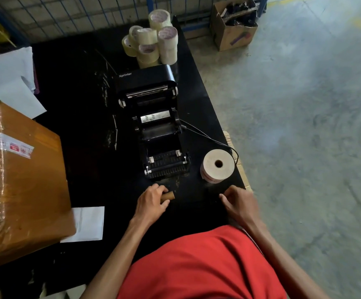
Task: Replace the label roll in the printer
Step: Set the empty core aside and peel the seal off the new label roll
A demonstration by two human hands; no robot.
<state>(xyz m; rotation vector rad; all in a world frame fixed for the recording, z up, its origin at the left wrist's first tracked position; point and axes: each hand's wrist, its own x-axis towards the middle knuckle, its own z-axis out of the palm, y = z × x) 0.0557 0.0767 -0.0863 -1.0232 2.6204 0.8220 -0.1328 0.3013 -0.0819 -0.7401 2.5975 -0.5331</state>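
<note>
A black label printer (153, 117) stands on the black table (84, 126) with its lid swung open and its roll bay bare. To its right a full white label roll (218, 165) lies flat near the table's edge. In front of the printer my left hand (151, 201) grips a brown cardboard core (169, 195) that rests on the table. My right hand (238, 202) hovers at the table's right edge below the full roll, fingers curled and holding nothing.
Several clear tape rolls (153, 39) are stacked behind the printer. A large taped cardboard box (18, 180) fills the left side, with white paper sheets (89, 223) beside it. A thin cable (207, 137) runs from the printer to the right edge. Concrete floor lies on the right.
</note>
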